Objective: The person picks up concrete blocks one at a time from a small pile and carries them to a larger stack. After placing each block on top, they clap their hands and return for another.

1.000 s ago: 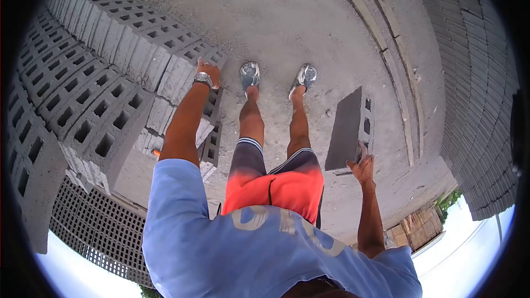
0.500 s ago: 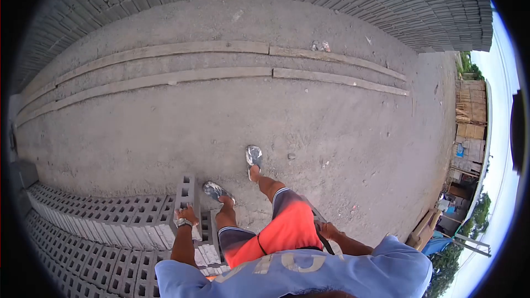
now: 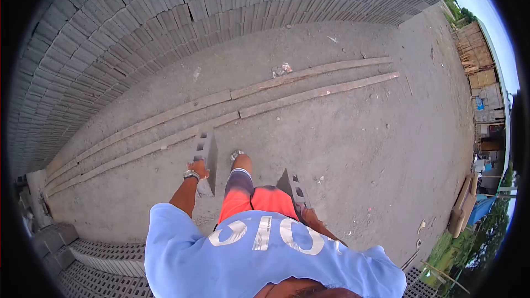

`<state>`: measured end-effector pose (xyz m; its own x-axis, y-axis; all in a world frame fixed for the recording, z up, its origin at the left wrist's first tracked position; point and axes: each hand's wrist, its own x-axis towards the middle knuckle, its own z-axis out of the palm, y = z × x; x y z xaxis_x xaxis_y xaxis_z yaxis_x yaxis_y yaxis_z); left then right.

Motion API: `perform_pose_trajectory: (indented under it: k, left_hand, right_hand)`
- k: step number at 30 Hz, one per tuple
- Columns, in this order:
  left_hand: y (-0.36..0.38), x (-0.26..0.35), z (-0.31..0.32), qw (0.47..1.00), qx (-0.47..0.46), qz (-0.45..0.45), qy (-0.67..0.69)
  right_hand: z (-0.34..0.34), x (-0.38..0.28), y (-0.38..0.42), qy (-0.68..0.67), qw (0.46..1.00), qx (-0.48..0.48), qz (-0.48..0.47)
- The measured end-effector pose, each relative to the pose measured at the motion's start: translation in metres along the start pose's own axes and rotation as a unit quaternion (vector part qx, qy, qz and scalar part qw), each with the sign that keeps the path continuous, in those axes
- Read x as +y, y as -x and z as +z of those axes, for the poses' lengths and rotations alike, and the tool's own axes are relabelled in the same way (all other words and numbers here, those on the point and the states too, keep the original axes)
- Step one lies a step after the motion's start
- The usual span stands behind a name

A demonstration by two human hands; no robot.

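Observation:
My left hand (image 3: 199,169) is closed on a grey hollow concrete block (image 3: 205,154), which hangs beside my left leg with its holes facing up. A watch or metal band circles that wrist. On the other side, my right hand (image 3: 305,212) grips a second hollow block (image 3: 292,185) at its rear end, close to my right thigh. The front of this block points forward, and part of it is hidden by my shorts and hand. Both blocks are held off the ground.
Long wooden boards (image 3: 187,109) lie in two rows on the dirt ground ahead. Behind them rises a tall wall of stacked blocks (image 3: 165,16). More stacked blocks (image 3: 110,251) stand at the lower left. A shed (image 3: 483,85) is at the far right.
My left hand has lifted its block from the stack and moved forward with it. The view has turned and moved away from the stack. The right-hand block now shows more clearly.

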<state>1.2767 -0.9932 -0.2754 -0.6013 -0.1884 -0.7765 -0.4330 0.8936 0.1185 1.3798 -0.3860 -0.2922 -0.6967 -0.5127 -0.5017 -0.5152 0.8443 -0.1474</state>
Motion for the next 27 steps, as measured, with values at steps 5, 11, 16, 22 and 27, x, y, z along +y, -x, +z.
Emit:
perform_pose_trajectory:
  k: [5,11,16,22,27]
  left_hand:
    - [-0.102,0.094,-0.159,0.999,0.012,0.025,0.016]
    - [-0.259,0.193,-0.267,0.998,-0.031,0.040,-0.024]
    - [-0.390,0.240,-0.336,0.995,-0.048,0.072,-0.041]
    - [-0.536,0.286,-0.386,0.989,-0.109,0.078,-0.060]
    - [-0.587,0.310,-0.413,0.988,-0.141,0.064,-0.020]
  right_hand:
    - [-0.112,0.043,-0.109,-0.059,0.990,-0.089,0.088]
    - [-0.217,0.106,-0.227,-0.116,0.974,-0.118,0.157]
    - [-0.339,0.154,-0.282,-0.263,0.932,-0.149,0.202]
    - [-0.414,0.177,-0.350,-0.258,0.924,-0.171,0.224]
    - [-0.450,0.198,-0.385,-0.276,0.919,-0.176,0.219]
